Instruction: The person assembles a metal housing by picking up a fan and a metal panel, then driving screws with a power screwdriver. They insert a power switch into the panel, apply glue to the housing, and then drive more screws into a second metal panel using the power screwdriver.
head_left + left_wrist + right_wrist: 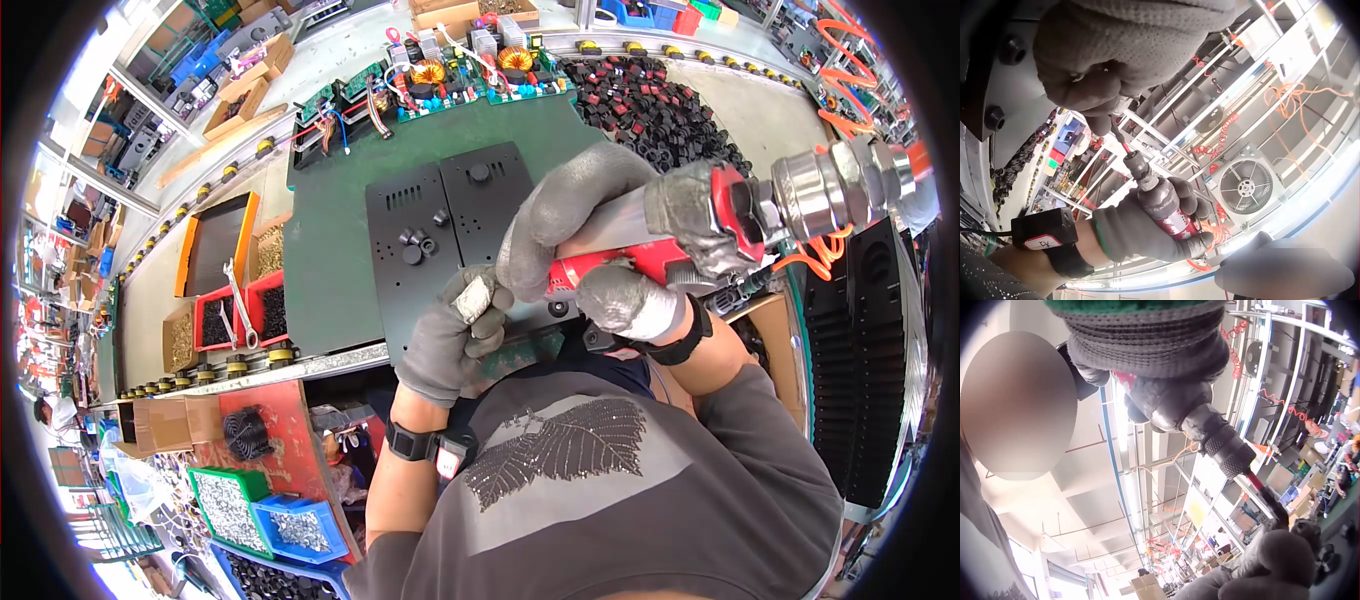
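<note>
My gloved right hand grips a red and grey power driver joined to a metal fitting. The driver's thin bit reaches the curled fingertips of my gloved left hand, which pinch around its end; any small part there is hidden. Below the left fingers in the head view lie two black slotted panels, side by side. Small black round parts and a black knob rest on them.
A green mat lies under the panels. Circuit boards and a pile of black and red parts sit behind. Wrenches lie across red bins at left. Black finned pieces stand at right.
</note>
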{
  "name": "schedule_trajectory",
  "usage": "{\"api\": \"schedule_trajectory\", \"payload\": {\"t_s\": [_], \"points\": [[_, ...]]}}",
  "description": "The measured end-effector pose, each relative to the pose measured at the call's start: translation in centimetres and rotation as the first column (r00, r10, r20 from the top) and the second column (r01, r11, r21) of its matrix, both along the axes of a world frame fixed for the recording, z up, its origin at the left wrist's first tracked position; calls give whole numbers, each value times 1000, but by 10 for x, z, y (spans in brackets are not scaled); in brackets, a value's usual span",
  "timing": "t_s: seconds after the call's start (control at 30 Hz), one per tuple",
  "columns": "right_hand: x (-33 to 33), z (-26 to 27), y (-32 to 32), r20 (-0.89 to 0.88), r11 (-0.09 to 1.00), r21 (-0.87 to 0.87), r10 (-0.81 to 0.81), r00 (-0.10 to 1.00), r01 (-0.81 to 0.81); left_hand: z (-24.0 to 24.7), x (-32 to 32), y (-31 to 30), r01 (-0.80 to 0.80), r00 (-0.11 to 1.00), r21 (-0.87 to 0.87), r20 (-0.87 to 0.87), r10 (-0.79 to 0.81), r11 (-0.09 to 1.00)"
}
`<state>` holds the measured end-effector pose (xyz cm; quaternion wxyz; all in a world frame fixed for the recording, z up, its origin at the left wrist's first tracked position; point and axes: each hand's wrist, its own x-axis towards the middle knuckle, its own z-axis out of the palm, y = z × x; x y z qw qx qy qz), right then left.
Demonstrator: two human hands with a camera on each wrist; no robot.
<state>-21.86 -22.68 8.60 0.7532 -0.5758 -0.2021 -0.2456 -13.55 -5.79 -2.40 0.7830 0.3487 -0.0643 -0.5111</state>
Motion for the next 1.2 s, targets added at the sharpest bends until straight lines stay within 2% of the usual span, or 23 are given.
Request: {"api": "schedule_trajectory", "payload": {"t_s": [0.13, 0.37, 0.43, 0.47, 0.5, 0.53, 0.6, 0.67, 0.73, 0.77, 0.83, 0.87, 0.9, 0.93, 0.97, 1.0, 1.03, 1.1, 1.13, 1.17, 1.2], "points": [[4, -3, -1, 41, 999, 49, 21, 999, -23, -7, 0, 0, -33, 998, -37, -63, 31, 999], [7, -3, -4, 52, 1000, 25, 2, 999, -3, -1, 2, -4, 23, 997, -162, -72, -35, 987], [7, -4, 1, 62, 992, 123, 0, 998, -8, 0, 0, -7, 29, 996, -175, -73, -42, 984], [5, -3, 1, 61, 992, 124, 0, 998, -8, 3, -1, -9, -20, 976, 26, 215, 14, 999], [2, 1, 1, 24, 997, 70, -33, 999, 31, 4, -3, -11, -125, 871, 204, 491, 9, 971], [1, 2, 0, -9, 998, 13, -68, 998, 69, 3, -3, -12, -125, 871, 204, 491, 9, 971], [1, 1, 0, -8, 998, 27, -50, 999, 51, 0, -4, -14, -108, 964, 110, 256, 77, 988], [0, 2, 0, -7, 999, 40, -32, 999, 33, -3, -2, -14, -90, 968, 126, 246, 57, 988], [-4, 7, 0, -74, 999, -35, -30, 997, 28, -3, -1, -16, -72, 971, 142, 237, 37, 987], [-3, 7, -1, -73, 999, -36, -30, 997, 28, -2, -1, -17, -69, 948, 190, 319, 5, 979], [-1, 7, -4, -19, 993, -113, 13, 1000, -15, 4, -2, -21, -77, 880, 286, 469, -70, 955], [-3, 9, -6, -50, 990, -132, 52, 997, -58, 8, -3, -22, -87, 836, 332, 537, -112, 939], [-2, 8, -8, -50, 989, -132, 52, 997, -58, 13, -3, -23, -101, 786, 376, 598, -157, 921], [-2, 6, -9, 2, 984, -177, 30, 1000, -29, 28, -5, -21, -139, 737, 504, 627, -251, 852], [-2, 5, -10, 55, 975, -221, 12, 998, 0, 18, 2, -19, -141, 738, 504, 627, -249, 852], [-4, 9, -14, 113, 954, -296, -15, 993, 48, -1, 14, -17, -397, 481, 310, 872, -92, 864], [-5, 8, -16, 115, 953, -299, -8, 993, 43, -14, 26, -14, -567, 135, 39, 990, 47, 823], [-5, 2, -17, 43, 982, -187, 2, 999, 6, -20, 45, -4, -740, 285, 211, 958, 14, 638], [-3, -2, -18, 60, 988, -148, 55, 997, -46, -18, 52, -1, -839, 104, 218, 964, -246, 498], [-1, -4, -18, 59, 988, -146, 58, 997, -49, -16, 56, -2, -840, 106, 220, 963, -247, 495], [0, -5, -18, 65, 986, -164, 54, 996, -43, -12, 59, -3, -837, 55, 280, 898, -436, 470]]}}
